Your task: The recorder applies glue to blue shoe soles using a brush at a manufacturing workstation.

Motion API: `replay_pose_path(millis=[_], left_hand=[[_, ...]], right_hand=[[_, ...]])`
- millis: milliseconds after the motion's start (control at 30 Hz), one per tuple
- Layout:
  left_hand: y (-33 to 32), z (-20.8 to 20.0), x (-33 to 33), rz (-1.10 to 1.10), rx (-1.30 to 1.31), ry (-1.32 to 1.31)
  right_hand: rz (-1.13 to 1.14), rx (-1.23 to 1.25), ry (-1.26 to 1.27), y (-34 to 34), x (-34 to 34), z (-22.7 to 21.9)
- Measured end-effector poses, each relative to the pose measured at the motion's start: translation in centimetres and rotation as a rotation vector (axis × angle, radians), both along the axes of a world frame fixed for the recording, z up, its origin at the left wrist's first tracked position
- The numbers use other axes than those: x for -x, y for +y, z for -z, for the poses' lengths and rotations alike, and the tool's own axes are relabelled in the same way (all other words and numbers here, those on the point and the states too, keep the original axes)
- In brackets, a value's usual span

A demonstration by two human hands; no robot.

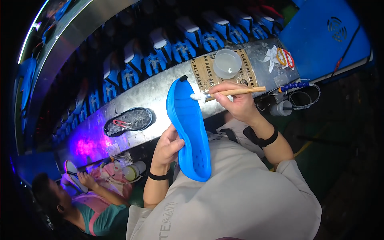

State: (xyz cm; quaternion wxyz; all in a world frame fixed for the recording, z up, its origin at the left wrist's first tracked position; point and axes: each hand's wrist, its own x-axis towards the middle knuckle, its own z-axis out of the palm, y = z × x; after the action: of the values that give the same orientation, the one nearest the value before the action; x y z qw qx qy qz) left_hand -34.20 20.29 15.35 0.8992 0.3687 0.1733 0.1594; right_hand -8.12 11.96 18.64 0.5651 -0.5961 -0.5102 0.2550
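Observation:
My left hand grips a blue shoe sole by its left edge, the thumb over the rim. The sole is turned with its hollow inner face up, and a small black piece shows at its far end. My right hand is closed round a brush with a wooden handle. Its white bristles lie at the sole's right rim, near the far end. Beyond that hand, a clear tub of liquid stands on a printed brown cardboard sheet.
A metal bench carries a dark sole-shaped piece with a red item on it. Scissors lie by white scraps at right. Behind, several blue-and-white shoe parts stand in a row. A co-worker sits at lower left.

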Motion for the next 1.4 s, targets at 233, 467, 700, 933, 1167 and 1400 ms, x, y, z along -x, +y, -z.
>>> replay_pose_path(millis=[233, 467, 700, 933, 1167, 1400], left_hand=[[1.1, -0.5, 0.0, -0.039, -0.148, 0.016], [1.8, -1.0, -0.1, -0.109, -0.185, 0.002], [2.6, -0.8, 0.3, -0.164, -0.210, 0.038], [2.9, -1.6, 0.6, -0.193, -0.166, 0.038], [9.2, -10.0, 1.0, -0.437, -0.601, 0.063], [31.0, -26.4, -0.5, -0.556, -0.692, -0.267]], right_hand=[[-0.195, 0.051, -0.123, -0.7, 0.0, -1.7], [-0.243, -0.001, -0.082, -1.4, 0.8, -3.3], [-0.321, 0.006, -0.098, -2.2, 1.5, -3.6], [-0.320, -0.055, -0.067, -2.6, 1.7, -4.0], [0.050, -0.069, 0.391, -3.6, 1.1, -0.8], [0.031, -0.076, 0.429, -3.5, 1.5, 1.1]])
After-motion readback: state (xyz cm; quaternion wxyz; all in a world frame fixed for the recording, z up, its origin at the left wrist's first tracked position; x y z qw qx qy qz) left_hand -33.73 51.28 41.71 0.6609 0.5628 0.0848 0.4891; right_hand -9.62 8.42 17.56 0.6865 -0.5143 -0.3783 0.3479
